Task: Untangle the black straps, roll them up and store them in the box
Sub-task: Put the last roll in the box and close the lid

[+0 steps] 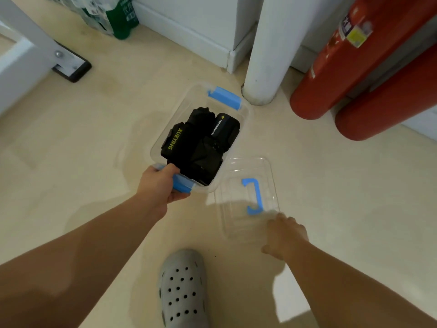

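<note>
The clear box (244, 114) lies mid-frame on the pale floor (94, 138), its long axis running from lower left to upper right, with rolled black straps (201, 143) packed inside. Its near blue latch (183, 183) is clasped by the left grip (163, 183). The lid (236, 185), lower right, is touched by the right grip (287, 235), which is loosely spread. A white post (267, 48) and red cylinders (331, 67) are seen at upper right.

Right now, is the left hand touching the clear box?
Touching. The head view shows the left hand curled round the near rim of the clear box.
</note>
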